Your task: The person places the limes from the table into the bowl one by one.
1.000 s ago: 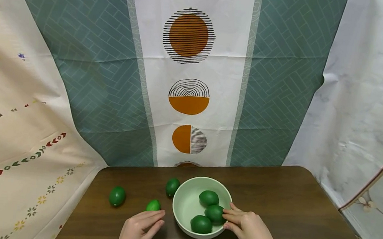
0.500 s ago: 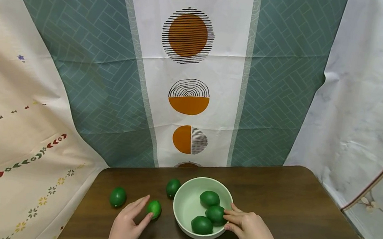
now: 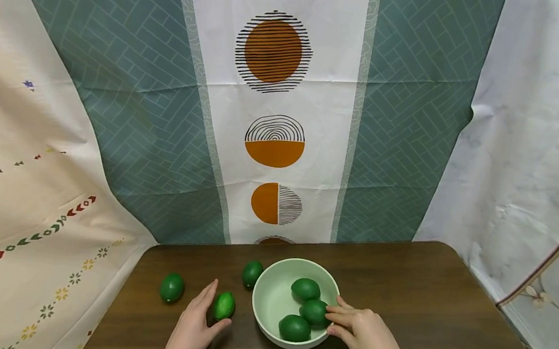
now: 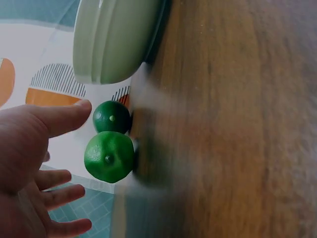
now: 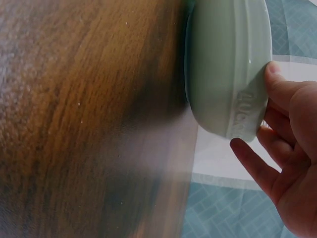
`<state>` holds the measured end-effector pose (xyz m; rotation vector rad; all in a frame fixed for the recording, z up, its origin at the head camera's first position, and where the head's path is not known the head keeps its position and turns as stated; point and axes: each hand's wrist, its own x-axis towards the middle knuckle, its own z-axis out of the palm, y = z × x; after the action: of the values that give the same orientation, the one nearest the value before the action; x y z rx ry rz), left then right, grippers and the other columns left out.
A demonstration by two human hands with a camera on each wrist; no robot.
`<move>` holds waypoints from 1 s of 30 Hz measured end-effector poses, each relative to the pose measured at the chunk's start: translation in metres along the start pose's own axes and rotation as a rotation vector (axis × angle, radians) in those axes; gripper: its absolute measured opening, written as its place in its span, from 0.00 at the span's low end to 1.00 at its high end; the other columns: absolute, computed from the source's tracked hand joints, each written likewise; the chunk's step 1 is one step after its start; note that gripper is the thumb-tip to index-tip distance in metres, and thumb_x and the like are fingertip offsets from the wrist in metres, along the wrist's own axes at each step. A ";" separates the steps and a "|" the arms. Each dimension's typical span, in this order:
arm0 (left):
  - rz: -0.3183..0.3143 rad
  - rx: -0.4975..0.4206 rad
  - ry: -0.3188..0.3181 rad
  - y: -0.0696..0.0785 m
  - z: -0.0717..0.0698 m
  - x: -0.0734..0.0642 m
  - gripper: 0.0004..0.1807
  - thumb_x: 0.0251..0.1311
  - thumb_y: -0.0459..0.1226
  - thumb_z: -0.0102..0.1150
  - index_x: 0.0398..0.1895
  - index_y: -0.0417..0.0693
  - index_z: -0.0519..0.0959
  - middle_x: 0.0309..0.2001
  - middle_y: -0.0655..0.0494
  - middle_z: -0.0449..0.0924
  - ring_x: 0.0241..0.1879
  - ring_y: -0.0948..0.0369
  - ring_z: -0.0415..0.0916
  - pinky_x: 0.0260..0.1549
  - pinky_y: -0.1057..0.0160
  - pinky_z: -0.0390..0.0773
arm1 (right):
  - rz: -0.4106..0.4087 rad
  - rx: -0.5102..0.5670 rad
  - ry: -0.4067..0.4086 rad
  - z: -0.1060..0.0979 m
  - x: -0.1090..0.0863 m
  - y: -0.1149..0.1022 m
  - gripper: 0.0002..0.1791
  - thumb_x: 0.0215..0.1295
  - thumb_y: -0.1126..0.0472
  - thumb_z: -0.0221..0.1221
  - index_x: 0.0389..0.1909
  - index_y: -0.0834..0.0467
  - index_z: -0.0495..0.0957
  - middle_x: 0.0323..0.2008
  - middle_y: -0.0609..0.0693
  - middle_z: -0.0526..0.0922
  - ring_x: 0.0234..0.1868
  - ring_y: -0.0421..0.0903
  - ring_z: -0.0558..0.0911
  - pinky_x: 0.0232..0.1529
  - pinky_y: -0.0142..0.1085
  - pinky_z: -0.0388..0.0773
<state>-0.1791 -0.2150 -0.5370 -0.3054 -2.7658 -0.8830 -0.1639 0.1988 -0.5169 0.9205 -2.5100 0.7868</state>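
A pale green bowl (image 3: 269,303) holds several dark green limes (image 3: 305,290). My right hand (image 3: 362,334) grips its right rim, thumb and fingers at the edge; in the right wrist view the little finger lies against the bowl's outer wall (image 5: 223,74). My left hand (image 3: 193,320) is spread around a brighter green lime (image 3: 224,306) on the table, left of the bowl. In the left wrist view the fingers stand wide apart, with a gap between them and that lime (image 4: 110,157). Just behind it sits a darker lime (image 4: 112,117).
Another dark lime (image 3: 171,288) lies at the table's left side, and one (image 3: 252,274) is close to the bowl's far left wall. The brown wooden table (image 3: 414,300) ends at a hanging patterned cloth (image 3: 287,96) at the back.
My left hand has drawn back to the left from over the bright green lime and opened beside it, the thumb now in front. The right hand stays at the bowl's rim.
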 end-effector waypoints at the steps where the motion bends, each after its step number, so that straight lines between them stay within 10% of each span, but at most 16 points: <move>1: -0.010 0.000 -0.006 0.000 0.000 0.001 0.53 0.58 0.44 0.82 0.83 0.40 0.63 0.78 0.37 0.66 0.73 0.35 0.68 0.66 0.30 0.73 | 0.002 0.003 -0.002 0.000 0.000 0.000 0.16 0.67 0.56 0.73 0.53 0.54 0.92 0.56 0.47 0.90 0.60 0.58 0.86 0.50 0.51 0.90; 30: -0.064 0.039 -0.105 0.005 0.010 0.014 0.36 0.60 0.37 0.79 0.72 0.40 0.78 0.69 0.39 0.78 0.65 0.39 0.78 0.58 0.37 0.82 | 0.022 0.022 0.007 0.000 0.000 0.001 0.16 0.66 0.55 0.74 0.53 0.52 0.92 0.55 0.45 0.90 0.60 0.57 0.86 0.51 0.50 0.90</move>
<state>-0.1927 -0.2037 -0.5384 -0.2649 -2.9005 -0.8500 -0.1643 0.1997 -0.5176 0.8969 -2.5141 0.8243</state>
